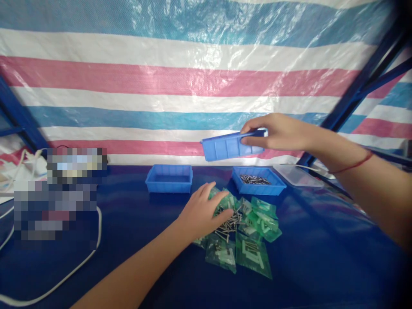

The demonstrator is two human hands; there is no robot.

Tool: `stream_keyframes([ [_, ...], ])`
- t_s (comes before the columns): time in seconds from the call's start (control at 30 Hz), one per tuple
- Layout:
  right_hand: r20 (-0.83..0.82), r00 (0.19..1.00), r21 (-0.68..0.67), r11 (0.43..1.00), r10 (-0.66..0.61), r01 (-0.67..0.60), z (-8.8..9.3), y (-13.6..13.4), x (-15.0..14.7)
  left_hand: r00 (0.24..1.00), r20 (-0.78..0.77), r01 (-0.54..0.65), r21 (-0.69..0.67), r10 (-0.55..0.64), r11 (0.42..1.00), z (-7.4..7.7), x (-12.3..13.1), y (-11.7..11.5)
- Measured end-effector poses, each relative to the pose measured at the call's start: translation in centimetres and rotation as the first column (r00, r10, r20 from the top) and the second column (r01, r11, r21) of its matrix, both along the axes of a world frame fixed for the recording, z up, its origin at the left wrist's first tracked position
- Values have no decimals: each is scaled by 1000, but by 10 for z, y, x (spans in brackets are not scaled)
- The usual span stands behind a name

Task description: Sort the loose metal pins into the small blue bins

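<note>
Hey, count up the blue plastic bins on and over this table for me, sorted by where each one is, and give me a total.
Blue bin held up in the right hand: 1
Blue bin on the table with metal screws inside: 1
Blue bin on the table with nothing visible inside: 1
Total: 3 blue bins

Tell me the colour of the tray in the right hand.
The tray is blue; head view.

A: Background?
B: Striped pink, white and blue plastic tarp [180,81] behind the table. White cable [64,274] looping across the dark blue table cover [322,257].
A: Right side?
B: Clear plastic lid [298,176], dark blue metal frame [363,81].
</note>
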State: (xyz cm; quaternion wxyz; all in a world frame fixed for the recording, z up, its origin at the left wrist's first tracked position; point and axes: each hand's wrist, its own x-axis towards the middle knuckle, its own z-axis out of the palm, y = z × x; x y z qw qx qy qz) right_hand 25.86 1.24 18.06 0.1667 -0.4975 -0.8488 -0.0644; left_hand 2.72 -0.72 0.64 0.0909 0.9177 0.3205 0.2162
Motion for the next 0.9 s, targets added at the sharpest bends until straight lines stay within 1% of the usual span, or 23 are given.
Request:
stream_keyframes([
  [0.07,-53,998,127,991,-33,39,-26,11,3,998,-15,-63,-45,63,997,-4,11,9],
  [0.1,-76,996,168,984,-46,58,-39,15,3,996,-32,-84,-67,82,994,-6,15,12],
  [0.2,-100,994,194,979,-43,61,-75,25,3,993,-89,-85,-77,78,993,-13,21,17],
  [0.3,-68,998,219,975,-19,34,-100,30,0,995,-90,-48,-21,46,999,-16,19,15],
  [0.43,3,1000,247,969,-20,19,-120,32,-4,997,-80,10,-6,-10,1000,-13,12,8],
  [0.57,22,1000,221,975,-4,-1,-134,32,-8,995,-77,66,-6,-66,998,-12,8,2],
  [0.67,11,999,187,982,32,-33,-144,31,-9,994,-84,68,-29,-70,997,-10,7,0],
  [0.77,-34,998,142,989,57,-52,-154,28,-10,997,-39,66,-11,-66,998,-1,4,0],
  [0.87,-83,993,93,993,78,-70,-164,24,-9,996,61,61,83,-66,995,14,-4,6],
  [0.9,-94,991,76,994,92,-85,-167,22,-9,996,81,32,123,-42,992,18,-9,11],
])
